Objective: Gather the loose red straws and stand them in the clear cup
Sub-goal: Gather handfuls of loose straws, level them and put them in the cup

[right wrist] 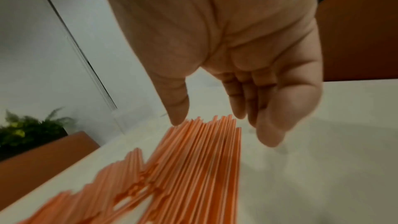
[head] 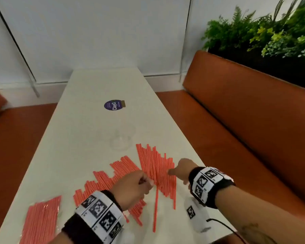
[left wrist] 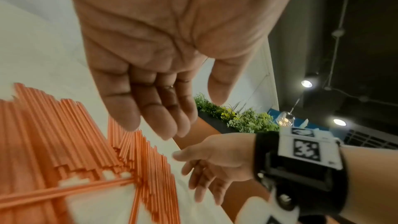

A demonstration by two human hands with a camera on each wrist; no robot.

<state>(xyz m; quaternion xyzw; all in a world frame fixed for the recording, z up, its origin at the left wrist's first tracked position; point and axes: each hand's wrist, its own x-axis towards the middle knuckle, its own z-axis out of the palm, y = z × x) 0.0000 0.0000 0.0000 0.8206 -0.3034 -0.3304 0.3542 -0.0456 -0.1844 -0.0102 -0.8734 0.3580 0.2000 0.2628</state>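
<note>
On the white table [head: 88, 95], red straws [head: 155, 166] fan out just short of the clear cup [head: 120, 140]. My left hand [head: 132, 187] and right hand [head: 181, 170] hover open, holding nothing. Sweeping carelessly, I could roll straws off the edge.

- red straws [head: 155, 166]: many thin ones lying flat, fanned in two overlapping spreads across the near middle of the table; a few stray singles angled toward the near edge.
- clear cup [head: 119, 138]: faint and transparent, just beyond the straws' far ends; whether upright, I cannot tell.
</note>
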